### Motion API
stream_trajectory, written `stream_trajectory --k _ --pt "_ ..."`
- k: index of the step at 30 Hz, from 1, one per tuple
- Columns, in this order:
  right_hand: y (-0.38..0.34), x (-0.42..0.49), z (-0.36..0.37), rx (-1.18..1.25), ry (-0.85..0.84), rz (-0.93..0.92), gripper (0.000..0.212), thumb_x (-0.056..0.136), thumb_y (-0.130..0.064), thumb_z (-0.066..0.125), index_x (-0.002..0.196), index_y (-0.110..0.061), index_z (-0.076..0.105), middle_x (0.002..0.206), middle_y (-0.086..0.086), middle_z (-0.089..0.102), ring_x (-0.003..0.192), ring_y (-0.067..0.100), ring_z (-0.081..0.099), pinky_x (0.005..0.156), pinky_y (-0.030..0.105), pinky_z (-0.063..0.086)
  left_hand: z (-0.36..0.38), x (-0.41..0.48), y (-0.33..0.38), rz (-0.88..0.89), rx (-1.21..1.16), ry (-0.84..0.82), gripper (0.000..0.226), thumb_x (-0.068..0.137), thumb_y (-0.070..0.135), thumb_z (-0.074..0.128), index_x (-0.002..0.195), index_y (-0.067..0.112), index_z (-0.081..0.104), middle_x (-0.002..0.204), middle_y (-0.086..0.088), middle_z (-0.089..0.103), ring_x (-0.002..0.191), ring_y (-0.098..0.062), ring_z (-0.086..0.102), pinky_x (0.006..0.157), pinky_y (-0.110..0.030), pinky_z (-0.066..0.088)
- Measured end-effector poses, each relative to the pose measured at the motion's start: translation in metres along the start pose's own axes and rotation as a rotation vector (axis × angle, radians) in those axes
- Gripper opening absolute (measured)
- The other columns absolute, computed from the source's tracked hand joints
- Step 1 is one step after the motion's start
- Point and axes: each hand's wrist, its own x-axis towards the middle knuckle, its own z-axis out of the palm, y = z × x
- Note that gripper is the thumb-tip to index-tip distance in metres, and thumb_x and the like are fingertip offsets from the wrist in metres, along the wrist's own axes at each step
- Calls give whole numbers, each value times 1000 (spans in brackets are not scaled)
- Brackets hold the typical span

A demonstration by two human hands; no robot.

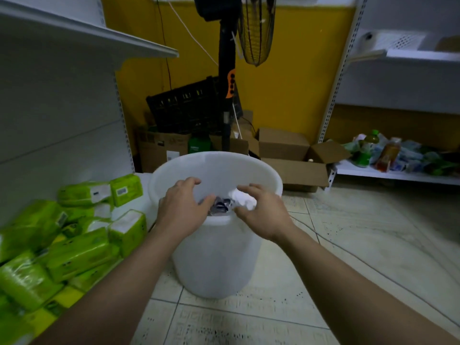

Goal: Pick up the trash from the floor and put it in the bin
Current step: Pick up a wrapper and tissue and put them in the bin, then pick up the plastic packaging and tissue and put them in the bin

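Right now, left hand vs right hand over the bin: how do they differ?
The left hand is over the near-left rim of the white plastic bin; the right hand is at the near-right rim. Left fingers touch the dark wrapper; right fingers touch the crumpled white paper. Both are palm-down with loosely spread fingers.

Beneath our hands we see a bin of smooth, translucent white plastic (faintly matt); left of them, packs in glossy green film.
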Motion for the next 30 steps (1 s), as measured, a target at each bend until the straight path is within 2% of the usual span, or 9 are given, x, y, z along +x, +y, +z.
stream_trajectory --k 1,3,9,13,16,18,20,23,30 --pt "2 0 1 -50 8 1 58 81 -42 67 136 -37 48 147 -5 44 129 19 44 107 52 36 0 -3 -3 23 44 -26 54 84 53 59 129 25 50 127 -3 57 111 -23 55 90 -37 46" --pt "5 -3 1 -104 16 12 63 79 -48 67 138 -38 45 147 -5 43 133 20 39 111 58 28 0 -11 -9 76 87 -66 55 84 55 57 130 26 50 130 -3 56 115 -22 53 94 -38 44" --pt "24 -39 0 -289 -60 -151 78 74 -61 64 143 -39 34 150 -5 39 137 19 33 113 49 18 -17 -47 -23 280 125 -122 51 81 54 59 123 26 54 124 1 54 114 -21 49 96 -36 41" --pt "30 -78 14 -339 -23 -263 85 74 -63 63 146 -33 28 153 -1 34 138 21 29 112 40 17 -16 -99 -35 350 152 3 50 75 57 56 112 24 59 107 0 53 102 -21 47 88 -35 42" --pt "34 -123 43 -387 -187 -311 91 79 -60 62 150 -24 18 157 7 23 142 24 21 116 39 15 -3 -147 -51 449 271 -187 52 76 57 57 115 23 56 109 -1 52 102 -24 49 83 -37 42" --pt "40 -156 66 -409 -388 -305 92 80 -58 61 151 -23 13 158 10 19 144 25 18 117 43 14 3 -182 -69 389 287 -331 53 76 55 61 117 22 56 113 -2 54 105 -25 50 85 -38 42" --pt "48 -182 85 -386 -535 -227 95 78 -58 63 152 -22 13 157 11 21 141 28 24 115 43 23 5 -215 -90 255 228 -430 57 76 54 61 120 19 55 116 -4 55 106 -25 50 89 -39 43" --pt "51 -214 109 -354 -738 -160 96 76 -58 67 151 -23 18 155 9 27 134 30 36 106 42 37 7 -261 -117 192 251 -621 63 78 57 59 128 20 49 125 -4 52 110 -22 48 92 -37 43" --pt "52 -266 160 -399 -1029 -176 93 78 -54 68 149 -15 22 141 16 41 122 34 48 94 39 45 9 -342 -169 -217 291 -876 68 79 52 65 135 22 42 137 -8 43 123 -27 42 99 -41 42"
